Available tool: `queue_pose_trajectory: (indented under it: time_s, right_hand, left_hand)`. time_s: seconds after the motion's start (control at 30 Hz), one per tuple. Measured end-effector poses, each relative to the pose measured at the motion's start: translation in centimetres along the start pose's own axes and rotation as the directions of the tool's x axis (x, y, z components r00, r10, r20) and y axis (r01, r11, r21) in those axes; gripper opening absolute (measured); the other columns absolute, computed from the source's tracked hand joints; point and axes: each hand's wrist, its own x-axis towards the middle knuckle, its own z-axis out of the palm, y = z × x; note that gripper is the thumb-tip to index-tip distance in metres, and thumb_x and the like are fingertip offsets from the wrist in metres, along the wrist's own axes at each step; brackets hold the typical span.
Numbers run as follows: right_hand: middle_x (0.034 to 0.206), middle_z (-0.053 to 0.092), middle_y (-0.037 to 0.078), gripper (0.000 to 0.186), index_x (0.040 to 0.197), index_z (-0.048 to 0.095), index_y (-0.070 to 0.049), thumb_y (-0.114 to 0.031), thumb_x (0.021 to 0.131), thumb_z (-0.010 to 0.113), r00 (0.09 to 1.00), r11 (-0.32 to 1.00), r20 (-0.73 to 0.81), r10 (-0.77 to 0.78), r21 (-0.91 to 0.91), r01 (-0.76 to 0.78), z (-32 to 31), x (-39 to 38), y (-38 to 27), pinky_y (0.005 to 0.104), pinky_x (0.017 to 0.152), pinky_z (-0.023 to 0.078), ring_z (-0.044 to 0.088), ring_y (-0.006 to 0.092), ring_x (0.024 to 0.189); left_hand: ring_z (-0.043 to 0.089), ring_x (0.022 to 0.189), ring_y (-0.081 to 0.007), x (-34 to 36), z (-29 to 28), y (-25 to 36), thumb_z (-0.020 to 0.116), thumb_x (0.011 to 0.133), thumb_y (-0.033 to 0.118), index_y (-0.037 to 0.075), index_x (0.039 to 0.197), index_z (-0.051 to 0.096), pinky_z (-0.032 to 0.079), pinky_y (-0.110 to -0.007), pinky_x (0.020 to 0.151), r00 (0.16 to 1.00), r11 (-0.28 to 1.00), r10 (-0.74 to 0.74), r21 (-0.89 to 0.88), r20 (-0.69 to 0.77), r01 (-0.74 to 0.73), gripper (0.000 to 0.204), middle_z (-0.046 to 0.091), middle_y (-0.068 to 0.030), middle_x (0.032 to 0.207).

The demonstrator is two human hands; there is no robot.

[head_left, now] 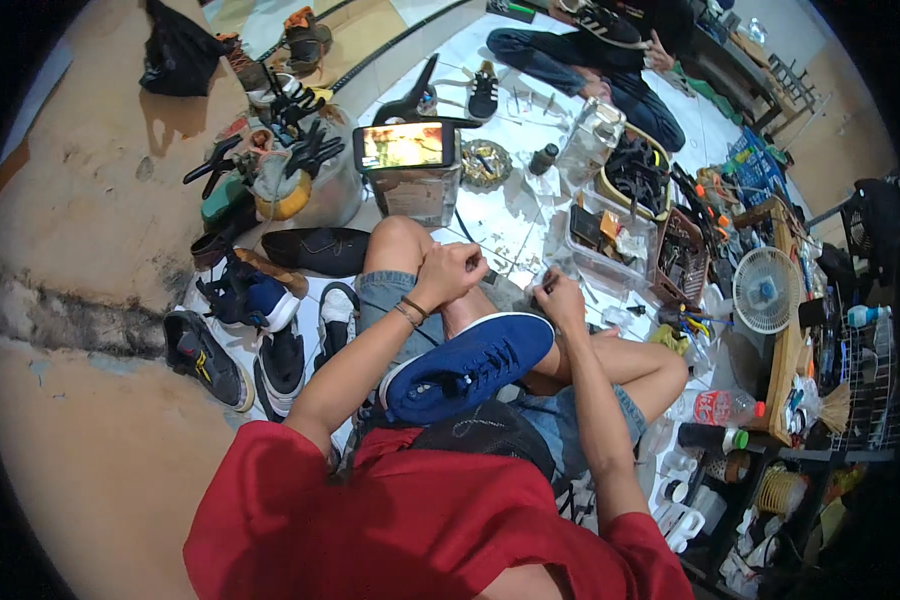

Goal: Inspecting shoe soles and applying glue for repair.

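— What is seen at the hands?

— The left hand [450,272] is curled shut above the raised left knee, a small dark object pinched at its fingertips (too small to identify). A band is worn on that wrist. The right hand [562,296] is closed as well, its fingers bunched round something thin and dark near the floor; what it is cannot be told.

— And the shoe?

— A blue shoe [467,366] with a white sole is laid across the lap, just below both hands, toe pointed to the person's right. It is not gripped by either hand — it simply rests on the legs, above a dark mesh item [485,430] lying against the red shirt.

— What is found further out?

— On the tiled floor [510,225] to the left, several shoes are lined up: a dark flat one [315,250], a navy sneaker [248,295] and black ones beside it. Ahead, a phone [404,145] with a lit screen is propped on a box. To the right, a clear plastic container [610,245] of small parts, a small white fan [767,290] and a bottle with a red label [715,407] are seen. Another person's legs [570,60] are visible at the far end.
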Motion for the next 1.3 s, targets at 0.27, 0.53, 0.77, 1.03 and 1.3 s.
queue_pose_trajectory:
  time_s: [0.27, 0.53, 0.77, 1.03, 1.3]
  right_hand:
    - [0.075, 0.069, 0.012, 0.016, 0.095, 0.068, -0.002, -0.015, 0.085, 0.064, 0.972, 0.850, -0.234, 0.011, 0.514, 0.114, -1.2, -0.4, 0.0, 0.0315, 0.055, 0.048, 0.065, 0.0189, 0.061]
    - [0.074, 0.066, 0.009, 0.020, 0.099, 0.067, 0.001, -0.017, 0.093, 0.060, 0.995, 0.844, 0.051, -0.082, 0.535, 0.042, 2.8, 0.9, -2.9, 0.0266, 0.049, 0.043, 0.057, 0.0097, 0.055]
    - [0.072, 0.062, 0.004, 0.016, 0.098, 0.064, 0.000, -0.015, 0.096, 0.058, 0.968, 0.668, 0.250, 0.031, 0.715, -0.206, 2.3, 1.3, 1.1, 0.0223, 0.050, 0.046, 0.057, 0.0081, 0.058]
    - [0.070, 0.062, 0.003, 0.016, 0.095, 0.065, 0.000, -0.015, 0.095, 0.059, 0.947, 0.560, 0.313, 0.078, 0.772, -0.301, 1.3, 4.0, -0.6, 0.0234, 0.051, 0.045, 0.057, 0.0080, 0.059]
    - [0.071, 0.063, 0.003, 0.019, 0.091, 0.067, 0.001, -0.017, 0.094, 0.061, 0.972, 0.621, 0.232, 0.045, 0.755, -0.209, 2.3, 3.1, 0.4, 0.0239, 0.055, 0.044, 0.056, 0.0091, 0.059]
  left_hand:
    - [0.066, 0.075, -0.0358, 2.4, 0.6, -1.5, 0.063, 0.078, 0.030, 0.005, 0.084, 0.067, 0.051, -0.045, 0.069, 0.945, 0.987, -0.146, -0.026, 0.292, 0.160, 0.026, 0.068, -0.0186, 0.078]
    - [0.051, 0.112, -0.0371, 13.7, 8.1, -4.2, 0.075, 0.069, 0.025, 0.006, 0.127, 0.044, 0.041, -0.043, 0.098, 0.995, 0.973, -0.099, -0.208, 0.030, 0.103, 0.069, 0.052, -0.0207, 0.119]
    - [0.039, 0.127, -0.0393, 21.2, 14.8, -8.1, 0.085, 0.060, 0.032, 0.013, 0.134, 0.043, 0.034, -0.047, 0.105, 0.985, 0.988, -0.155, -0.022, -0.079, 0.154, 0.088, 0.042, -0.0180, 0.136]
    - [0.057, 0.091, -0.0389, 23.5, 16.5, -9.3, 0.077, 0.070, 0.025, 0.009, 0.111, 0.046, 0.046, -0.046, 0.076, 0.989, 0.961, -0.130, -0.238, 0.074, 0.144, 0.054, 0.059, -0.0197, 0.089]
    - [0.062, 0.081, -0.0415, 22.1, 13.9, -8.0, 0.073, 0.069, 0.025, 0.005, 0.104, 0.056, 0.049, -0.047, 0.073, 0.984, 0.963, -0.155, -0.206, 0.093, 0.171, 0.044, 0.065, -0.0208, 0.081]
